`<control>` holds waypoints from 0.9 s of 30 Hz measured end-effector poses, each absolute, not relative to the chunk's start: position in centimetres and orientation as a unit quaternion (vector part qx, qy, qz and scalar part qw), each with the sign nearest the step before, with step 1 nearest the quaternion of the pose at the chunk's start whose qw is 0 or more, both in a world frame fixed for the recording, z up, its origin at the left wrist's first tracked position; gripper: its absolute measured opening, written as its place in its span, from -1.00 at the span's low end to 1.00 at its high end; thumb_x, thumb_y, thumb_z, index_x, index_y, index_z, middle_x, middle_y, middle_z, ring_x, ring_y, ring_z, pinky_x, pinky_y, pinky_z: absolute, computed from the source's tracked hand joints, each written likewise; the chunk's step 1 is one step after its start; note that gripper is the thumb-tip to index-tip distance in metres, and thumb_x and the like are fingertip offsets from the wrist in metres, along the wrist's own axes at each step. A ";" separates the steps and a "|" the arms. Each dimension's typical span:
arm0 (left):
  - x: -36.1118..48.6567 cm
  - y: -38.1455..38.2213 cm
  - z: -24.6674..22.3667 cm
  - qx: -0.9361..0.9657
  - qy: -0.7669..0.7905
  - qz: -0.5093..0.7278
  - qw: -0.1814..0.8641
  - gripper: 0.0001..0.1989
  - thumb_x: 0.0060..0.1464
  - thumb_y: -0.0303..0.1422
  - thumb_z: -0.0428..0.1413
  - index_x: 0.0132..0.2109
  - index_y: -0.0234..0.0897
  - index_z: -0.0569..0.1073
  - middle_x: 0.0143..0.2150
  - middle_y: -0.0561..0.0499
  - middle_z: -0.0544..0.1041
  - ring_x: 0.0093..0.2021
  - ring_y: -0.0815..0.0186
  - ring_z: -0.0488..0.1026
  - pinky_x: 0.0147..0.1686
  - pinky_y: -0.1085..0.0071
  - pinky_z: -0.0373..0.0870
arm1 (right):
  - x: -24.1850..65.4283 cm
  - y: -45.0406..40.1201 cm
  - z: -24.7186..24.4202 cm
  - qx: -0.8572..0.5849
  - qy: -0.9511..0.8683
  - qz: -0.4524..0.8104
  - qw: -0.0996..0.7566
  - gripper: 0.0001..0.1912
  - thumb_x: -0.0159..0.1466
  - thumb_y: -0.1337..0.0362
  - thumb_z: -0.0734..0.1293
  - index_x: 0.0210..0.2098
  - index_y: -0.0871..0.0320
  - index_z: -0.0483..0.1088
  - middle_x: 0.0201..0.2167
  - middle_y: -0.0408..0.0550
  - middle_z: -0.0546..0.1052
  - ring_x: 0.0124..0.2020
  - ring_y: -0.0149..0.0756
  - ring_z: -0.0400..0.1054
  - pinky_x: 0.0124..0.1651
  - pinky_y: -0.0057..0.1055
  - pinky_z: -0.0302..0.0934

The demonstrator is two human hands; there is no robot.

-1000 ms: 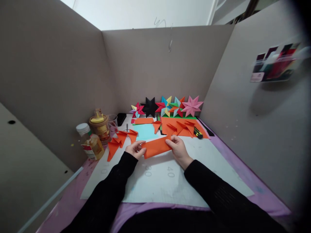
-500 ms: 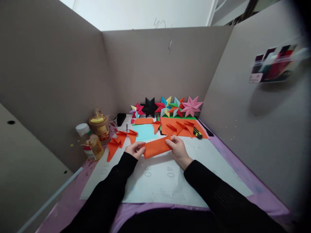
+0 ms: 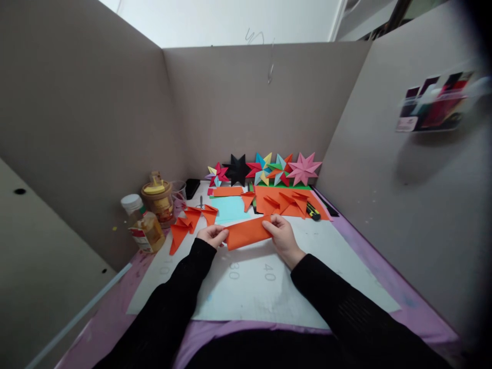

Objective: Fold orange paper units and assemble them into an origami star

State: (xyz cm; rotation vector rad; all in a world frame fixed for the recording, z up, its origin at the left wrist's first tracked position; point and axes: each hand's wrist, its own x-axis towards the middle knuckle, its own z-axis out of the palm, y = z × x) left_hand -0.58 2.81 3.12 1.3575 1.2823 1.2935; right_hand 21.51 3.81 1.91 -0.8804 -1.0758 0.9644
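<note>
Between my two hands I hold a folded orange paper strip (image 3: 248, 233), lifted a little above the white mat (image 3: 265, 300). My left hand (image 3: 212, 236) pinches its left end between thumb and fingers. The right end is gripped by my right hand (image 3: 282, 236), thumb lying on the front of the paper. Left of my left hand lie several folded orange paper pieces (image 3: 180, 233). More folded orange pieces (image 3: 290, 202) rest on an orange sheet (image 3: 265, 195) beyond my hands, with a light blue sheet (image 3: 229, 209) beside it.
Paper stars, among them a black star (image 3: 237, 169) and a pink star (image 3: 304, 169), stand along the back panel. A glue bottle (image 3: 144, 228), a tub (image 3: 158, 200) and a clear cup (image 3: 178, 192) are at left. A utility knife (image 3: 313, 211) lies at right.
The fingers of my left hand have shifted slightly on the strip's left end, the forefinger drawing back from its top edge. My right hand is almost still.
</note>
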 end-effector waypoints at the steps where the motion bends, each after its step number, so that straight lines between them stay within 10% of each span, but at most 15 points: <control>1: -0.6 2.8 3.2 0.542 0.511 0.515 0.424 -0.73 -0.23 -0.22 0.22 -0.43 -0.39 0.49 -0.64 0.05 0.48 -0.68 0.45 0.35 -0.68 0.55 0.33 | 21.5 3.8 1.9 -0.388 -0.476 0.428 0.663 -0.69 -0.02 0.22 0.41 -0.61 0.12 0.15 -0.63 -0.27 0.24 -0.57 -0.43 0.10 -0.47 -0.46 0.01; 27: -0.6 2.8 2.7 0.564 0.467 0.539 0.416 -0.60 -0.20 -0.19 0.22 -0.23 -0.41 0.53 -0.60 0.04 0.46 -0.61 0.41 0.41 -0.66 0.54 0.37 | 21.6 4.0 1.7 -0.394 -0.478 0.425 0.660 -0.70 -0.01 0.23 0.40 -0.61 0.12 0.15 -0.64 -0.27 0.25 -0.57 -0.43 0.10 -0.46 -0.46 0.02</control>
